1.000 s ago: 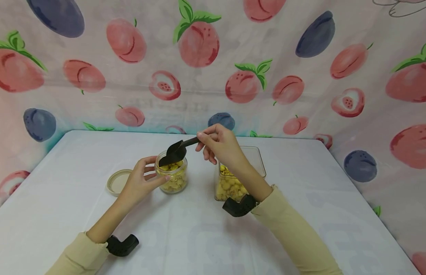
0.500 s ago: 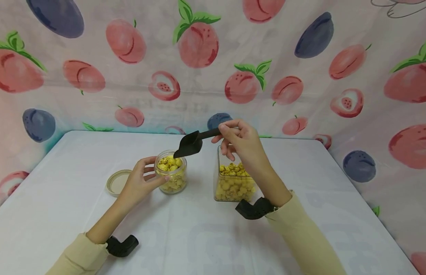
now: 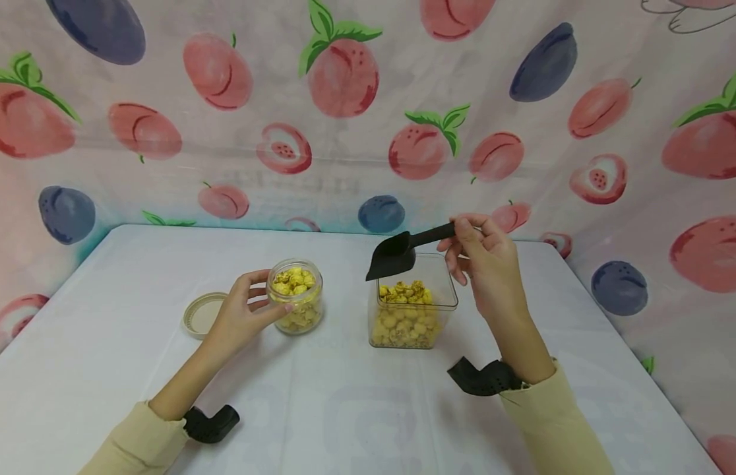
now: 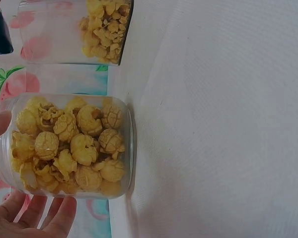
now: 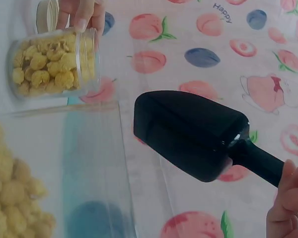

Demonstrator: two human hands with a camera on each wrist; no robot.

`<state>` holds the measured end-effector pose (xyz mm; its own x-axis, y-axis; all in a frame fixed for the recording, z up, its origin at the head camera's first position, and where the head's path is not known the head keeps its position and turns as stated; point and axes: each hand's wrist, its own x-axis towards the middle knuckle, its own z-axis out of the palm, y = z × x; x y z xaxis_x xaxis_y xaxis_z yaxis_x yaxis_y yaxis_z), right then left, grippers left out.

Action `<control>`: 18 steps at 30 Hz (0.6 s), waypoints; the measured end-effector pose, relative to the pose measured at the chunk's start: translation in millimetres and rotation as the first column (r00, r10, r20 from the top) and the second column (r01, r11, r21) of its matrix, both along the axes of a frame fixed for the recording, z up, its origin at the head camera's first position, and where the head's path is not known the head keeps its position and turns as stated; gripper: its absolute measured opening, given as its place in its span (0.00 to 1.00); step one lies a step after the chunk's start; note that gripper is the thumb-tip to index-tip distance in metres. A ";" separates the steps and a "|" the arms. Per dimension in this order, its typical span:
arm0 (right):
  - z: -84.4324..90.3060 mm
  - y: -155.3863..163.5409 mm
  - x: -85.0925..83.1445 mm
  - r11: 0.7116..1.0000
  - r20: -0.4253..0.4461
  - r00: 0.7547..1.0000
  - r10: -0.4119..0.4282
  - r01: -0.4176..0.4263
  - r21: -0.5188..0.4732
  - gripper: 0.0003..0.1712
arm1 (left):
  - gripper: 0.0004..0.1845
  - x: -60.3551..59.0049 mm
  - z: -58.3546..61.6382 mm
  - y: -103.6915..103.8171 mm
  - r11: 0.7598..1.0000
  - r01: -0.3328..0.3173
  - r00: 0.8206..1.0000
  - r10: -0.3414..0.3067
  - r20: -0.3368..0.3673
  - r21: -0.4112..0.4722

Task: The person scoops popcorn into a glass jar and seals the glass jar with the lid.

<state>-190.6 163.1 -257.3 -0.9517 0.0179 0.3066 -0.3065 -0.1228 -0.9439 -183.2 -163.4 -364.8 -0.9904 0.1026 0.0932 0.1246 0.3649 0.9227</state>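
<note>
Right of centre in the head view, my right hand (image 3: 489, 264) pinches the handle of the black scoop (image 3: 393, 256) between thumb and fingertips, and the scoop's bowl hangs just above the open square container (image 3: 413, 310), which stands on the white surface (image 3: 356, 409) about half full of yellow popcorn. Its mouth tips down and to the left, and the right wrist view shows the bowl (image 5: 188, 134) dark and hollow, so I judge it empty. At centre left, my left hand (image 3: 240, 315) curls round the small round jar (image 3: 295, 295), thumb on the near side and fingers behind; the left wrist view shows that jar (image 4: 72, 146) packed with popcorn nearly to its rim. The jar's beige lid (image 3: 203, 314) lies flat at the far left of the group, just beyond my left hand and apart from the jar. To do the scooping well, I would lower the bowl straight into the container's mouth, keeping clear of its clear walls, push the leading edge under the pile rather than skimming the top, then level the handle before lifting so nothing rolls off. Since the jar looks close to full, I would take only a small load and keep my left hand steady on the jar so it cannot tip.
</note>
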 end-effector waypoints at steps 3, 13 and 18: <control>-3.5 8.7 0.4 0.997 -0.027 0.998 -0.064 0.063 -0.038 0.12 | 0.38 -0.1 -0.1 0.0 1.000 0.000 1.000 0.000 -0.002 -0.005; -15.3 29.1 -3.5 0.948 -0.055 0.985 -0.161 0.170 0.268 0.07 | 0.38 -0.9 -1.3 0.3 1.000 0.000 1.000 0.000 -0.013 -0.008; -23.1 32.5 -6.3 0.846 -0.085 0.982 -0.170 0.190 0.499 0.14 | 0.38 -0.7 -1.5 0.4 1.000 -0.004 1.000 0.004 -0.016 -0.009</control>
<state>-196.9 195.5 -280.4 -0.9350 0.0220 0.3540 -0.3116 0.4256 -0.8495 -183.9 -163.0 -366.3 -0.9892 0.0994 0.1079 0.1376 0.3736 0.9173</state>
